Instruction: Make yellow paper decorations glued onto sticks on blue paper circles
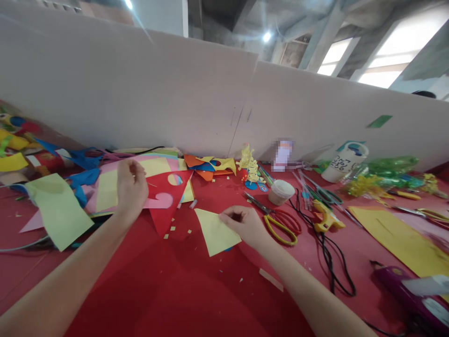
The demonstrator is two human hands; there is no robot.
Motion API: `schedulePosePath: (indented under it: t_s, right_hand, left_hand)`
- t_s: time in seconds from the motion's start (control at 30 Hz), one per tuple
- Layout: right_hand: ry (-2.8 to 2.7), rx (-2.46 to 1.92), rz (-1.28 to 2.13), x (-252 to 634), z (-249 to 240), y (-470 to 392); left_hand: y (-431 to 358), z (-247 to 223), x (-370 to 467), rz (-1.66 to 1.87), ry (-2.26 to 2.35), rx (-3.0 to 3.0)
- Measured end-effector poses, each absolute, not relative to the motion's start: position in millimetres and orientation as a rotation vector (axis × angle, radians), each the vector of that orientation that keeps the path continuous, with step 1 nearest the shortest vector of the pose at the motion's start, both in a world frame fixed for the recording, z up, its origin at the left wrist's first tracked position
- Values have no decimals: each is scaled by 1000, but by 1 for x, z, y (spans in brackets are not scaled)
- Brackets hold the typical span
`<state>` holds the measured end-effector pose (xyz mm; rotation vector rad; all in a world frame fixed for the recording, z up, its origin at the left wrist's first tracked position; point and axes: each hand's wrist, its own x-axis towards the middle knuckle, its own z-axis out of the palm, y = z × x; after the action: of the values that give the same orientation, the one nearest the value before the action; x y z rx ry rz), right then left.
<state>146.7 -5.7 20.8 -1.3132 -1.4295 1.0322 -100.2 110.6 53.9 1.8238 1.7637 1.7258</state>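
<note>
My right hand (pixel 243 222) pinches the upper right part of a pale yellow piece of paper (pixel 214 231) between thumb and fingers, low over the red table. A bit of blue shows under the paper's lower edge. My left hand (pixel 132 189) is raised over a pile of coloured paper, its fingers curled in; whether anything small is in them is hidden. Right of that hand lies a red paper sheet (pixel 164 185) with cut-out holes. Beyond my right hand rest scissors (pixel 277 220) with red and yellow handles, their blades pointing away to the left.
A white paper cup (pixel 280 192) and a yellow glue gun (pixel 326 217) with a black cord lie to the right. Nearer stands a purple tool (pixel 403 295). Yellow sheets (pixel 396 234) are at far right, a pale green sheet (pixel 59 210) at left. A white panel (pixel 140 93) closes off the back.
</note>
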Motion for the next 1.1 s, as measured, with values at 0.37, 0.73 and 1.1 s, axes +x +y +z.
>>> schedulePosePath:
  t_s: [0.37, 0.73, 1.1]
  right_hand:
    - [-1309, -1229, 1238, 152, 16, 0]
    - [-1456, -1227, 1266, 147, 11, -4]
    - [-1502, -1241, 1294, 146, 9, -6]
  left_hand:
    - [80, 47, -64, 755, 1211, 1759]
    - [49, 59, -43, 217, 882, 1824]
    - [52, 49, -45, 220, 855, 1779]
